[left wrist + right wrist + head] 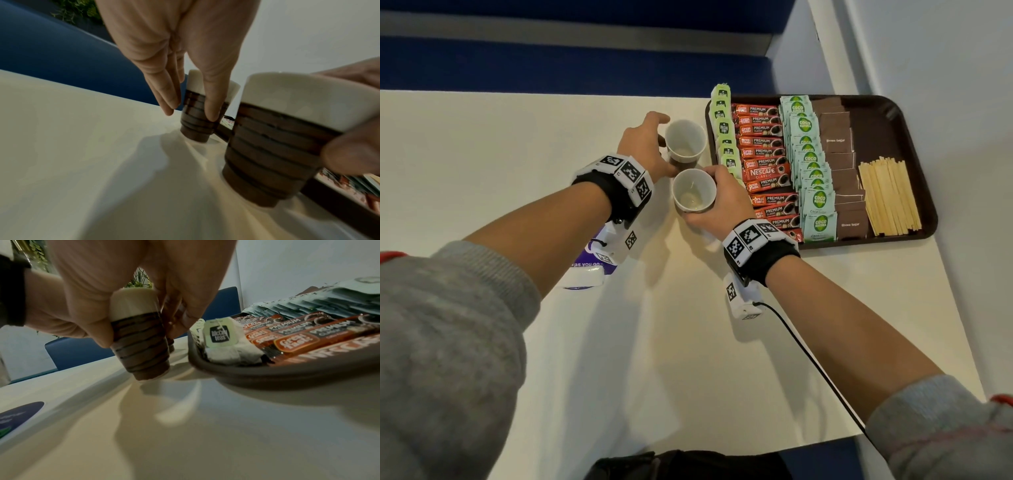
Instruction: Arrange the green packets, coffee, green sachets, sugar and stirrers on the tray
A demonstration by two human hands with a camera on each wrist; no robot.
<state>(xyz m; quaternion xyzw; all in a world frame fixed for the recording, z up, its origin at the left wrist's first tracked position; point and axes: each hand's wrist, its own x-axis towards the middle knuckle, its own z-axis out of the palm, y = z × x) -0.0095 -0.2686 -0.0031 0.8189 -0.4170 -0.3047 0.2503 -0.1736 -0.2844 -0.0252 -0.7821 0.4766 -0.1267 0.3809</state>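
The brown tray (893, 113) at the table's right holds neat rows: green tea packets (724, 137), red coffee sticks (765, 161), green sachets (810, 164), brown sugar packets (839, 161) and wooden stirrers (888, 198). Two white-and-brown cups stand just left of the tray. My left hand (664, 145) holds the far cup (685, 140) between thumb and fingers. My right hand (709, 195) grips the near cup (693, 190), which leans slightly in the right wrist view (139, 345). Both cups look empty inside. The tea packets (220, 335) sit at the tray's near-left rim.
A purple and white printed item (592, 263) lies under my left wrist. A black cable (808, 353) runs back from my right wrist. A white wall closes off the right side. Blue seating lies beyond the table's far edge. A dark bag (671, 466) sits at the near edge.
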